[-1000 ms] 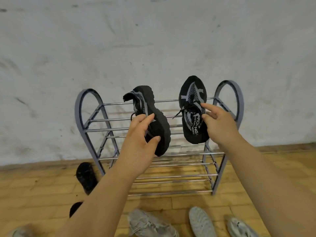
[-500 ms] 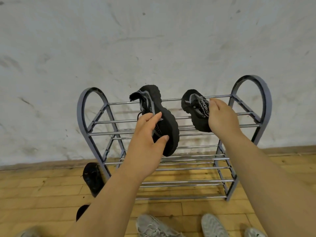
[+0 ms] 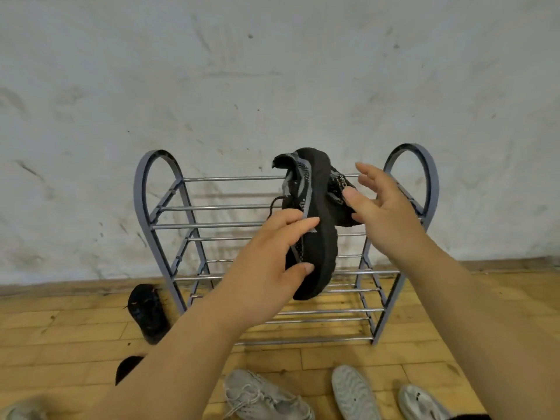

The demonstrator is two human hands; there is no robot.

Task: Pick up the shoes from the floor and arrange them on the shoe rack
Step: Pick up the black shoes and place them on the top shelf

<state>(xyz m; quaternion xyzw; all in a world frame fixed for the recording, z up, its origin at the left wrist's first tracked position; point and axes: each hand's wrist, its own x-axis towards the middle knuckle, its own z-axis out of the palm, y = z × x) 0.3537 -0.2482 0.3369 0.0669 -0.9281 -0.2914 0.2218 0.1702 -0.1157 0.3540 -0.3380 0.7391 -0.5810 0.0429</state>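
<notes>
A grey metal shoe rack (image 3: 169, 207) with chrome bars stands against the wall. My left hand (image 3: 272, 262) grips a black sneaker (image 3: 321, 225) by its side, sole turned right, held in front of the rack's top tier. A second black sneaker (image 3: 341, 195) lies on the top tier's right part, mostly hidden behind the held one. My right hand (image 3: 385, 207) hovers just beside it with fingers spread and nothing in it.
On the wooden floor, a black shoe (image 3: 147, 310) lies by the rack's left leg, another dark shoe (image 3: 127, 368) below it. Grey sneakers (image 3: 263, 395) and pale shoes (image 3: 353, 392) lie at the bottom, one (image 3: 421, 403) at the right.
My right hand set its black sneaker on the top tier and let go, fingers now spread. My left hand carried its sneaker rightward, toward the placed one.
</notes>
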